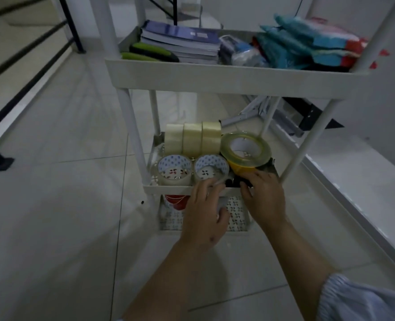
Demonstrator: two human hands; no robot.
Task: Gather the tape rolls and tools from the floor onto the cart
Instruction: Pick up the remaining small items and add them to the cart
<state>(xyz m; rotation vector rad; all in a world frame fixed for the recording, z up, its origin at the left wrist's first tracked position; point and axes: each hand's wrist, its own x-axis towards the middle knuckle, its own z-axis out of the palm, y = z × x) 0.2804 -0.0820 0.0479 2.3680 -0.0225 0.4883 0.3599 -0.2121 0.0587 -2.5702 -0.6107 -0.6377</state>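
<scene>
On the middle shelf (168,189) of the white cart (215,76), 3 pale tape rolls (193,139) stand on edge side by side at the back, touching one another. In front of them 2 clear tape rolls lie flat, each with a blue-dotted core: the left clear roll (174,170) sits alone near the shelf's front rim, and the right clear roll (211,170) is just beside it. To the right, a wide yellowish roll (245,148) rests tilted on top of a yellow roll (243,169).

The left hand (204,214) reaches over the front rim, palm down, fingers curled around the near edge of the right clear roll, gripping it. The right hand (263,195) is extended beside it, palm down, fingertips pressed on a dark object (234,181) at the front of the shelf just below the yellow roll; whether it grips that object or only touches it I cannot tell. Both forearms are bare, and a striped sleeve (358,300) is bunched at the right elbow.

A red item (177,201) lies on the bottom shelf. The top tray holds 2 green-handled tools (148,53), a stack of books (180,41), a plastic bag (240,52) and teal packets (307,45). No writing on any roll or book is readable. The cart stands on a pale tiled floor (53,216), with a black railing (29,54) at left.
</scene>
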